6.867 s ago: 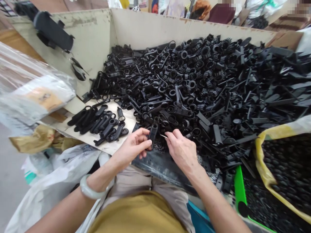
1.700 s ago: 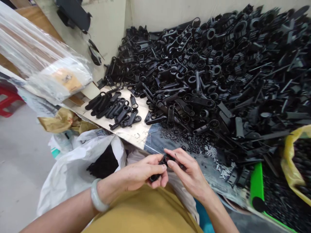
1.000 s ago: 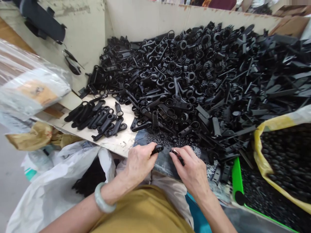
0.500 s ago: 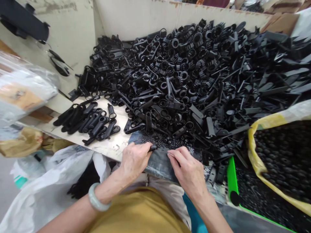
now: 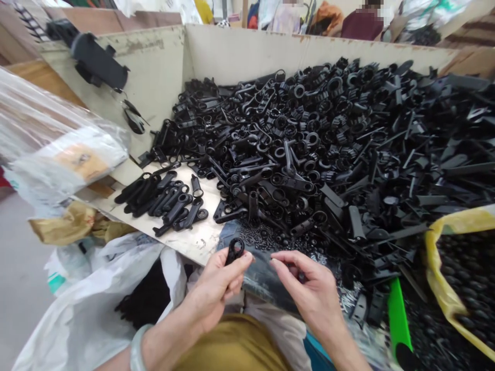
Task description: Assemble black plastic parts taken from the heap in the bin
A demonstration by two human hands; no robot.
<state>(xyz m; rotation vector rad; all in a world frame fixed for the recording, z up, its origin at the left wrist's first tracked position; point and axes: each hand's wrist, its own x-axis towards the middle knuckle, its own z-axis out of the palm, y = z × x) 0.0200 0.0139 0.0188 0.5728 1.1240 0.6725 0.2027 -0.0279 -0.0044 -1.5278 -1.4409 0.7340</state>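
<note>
My left hand (image 5: pixel 218 283) is closed around a black plastic ring-ended part (image 5: pixel 235 249), its ring pointing up between thumb and fingers. Across from it, my right hand (image 5: pixel 311 283) pinches thumb and forefinger together, on something too small to name. A small dark piece (image 5: pixel 300 276) shows inside its curled fingers. Both hands are above a dark mat (image 5: pixel 266 278) at the table's front edge. Tiny dark pieces (image 5: pixel 266 239) lie scattered just beyond. To the left, several similar ring-ended parts (image 5: pixel 174 208) lie in rows on the pale tabletop (image 5: pixel 199 239).
A large heap of black plastic parts (image 5: pixel 286 134) fills the walled table. At right are a yellow-rimmed sack (image 5: pixel 436 242) of dark round pieces and a green divider (image 5: pixel 400 314). A white bag (image 5: pixel 93 309) with black parts hangs at lower left. A person (image 5: pixel 363 23) is behind the far wall.
The view has tilted up and shifted left. My left hand has turned, bringing the part's ring upright into sight. My right hand's curled fingers now show a dark piece.
</note>
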